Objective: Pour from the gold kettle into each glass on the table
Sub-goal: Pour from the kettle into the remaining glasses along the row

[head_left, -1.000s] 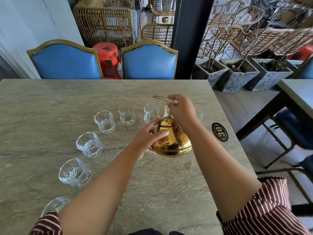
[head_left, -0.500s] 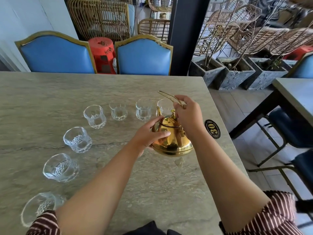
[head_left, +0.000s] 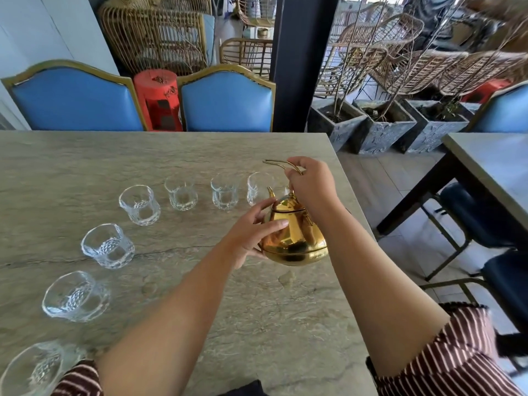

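Note:
The gold kettle (head_left: 295, 238) hangs just above the stone table (head_left: 71, 155), tilted with its spout toward the far glasses. My right hand (head_left: 313, 185) grips its thin handle from above. My left hand (head_left: 253, 231) presses against the kettle's left side and lid. Several clear cut glasses stand in a curved row: the far-right glass (head_left: 257, 188) sits right by the spout, then a glass (head_left: 225, 193), a glass (head_left: 181, 192), and further ones curving toward me, such as the near-left glass (head_left: 75, 295). They look empty.
Two blue chairs (head_left: 225, 102) stand at the table's far edge, with a red stool (head_left: 158, 100) between them. The table's right edge runs close to my right arm. Stone planters (head_left: 383, 127), rattan chairs and another table (head_left: 491, 167) lie to the right.
The kettle has stayed in both hands with its spout by the far-right glass. The view has shifted right and down, so the glasses sit further left in frame.

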`<state>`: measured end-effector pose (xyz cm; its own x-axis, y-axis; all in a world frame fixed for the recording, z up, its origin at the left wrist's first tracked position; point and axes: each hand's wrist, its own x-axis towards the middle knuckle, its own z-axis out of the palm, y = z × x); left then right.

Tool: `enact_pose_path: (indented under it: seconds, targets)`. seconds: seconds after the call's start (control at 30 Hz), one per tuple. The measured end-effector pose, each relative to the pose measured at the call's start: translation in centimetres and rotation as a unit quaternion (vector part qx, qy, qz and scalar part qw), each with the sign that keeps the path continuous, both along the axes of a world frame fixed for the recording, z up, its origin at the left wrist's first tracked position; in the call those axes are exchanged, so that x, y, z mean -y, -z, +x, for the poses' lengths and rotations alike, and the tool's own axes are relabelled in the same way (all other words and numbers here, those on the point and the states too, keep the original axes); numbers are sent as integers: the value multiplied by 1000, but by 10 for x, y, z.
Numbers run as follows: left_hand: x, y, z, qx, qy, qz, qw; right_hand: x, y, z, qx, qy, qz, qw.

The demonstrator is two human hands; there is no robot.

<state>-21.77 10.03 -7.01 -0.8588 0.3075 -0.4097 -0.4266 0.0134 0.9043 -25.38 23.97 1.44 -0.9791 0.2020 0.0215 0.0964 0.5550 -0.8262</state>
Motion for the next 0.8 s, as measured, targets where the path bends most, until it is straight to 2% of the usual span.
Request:
enact_pose_path:
  seconds: [0.8]
  targets:
    - [1,-3,0,20,-31,2,999,9,-11,-3,12,-16,44,999]
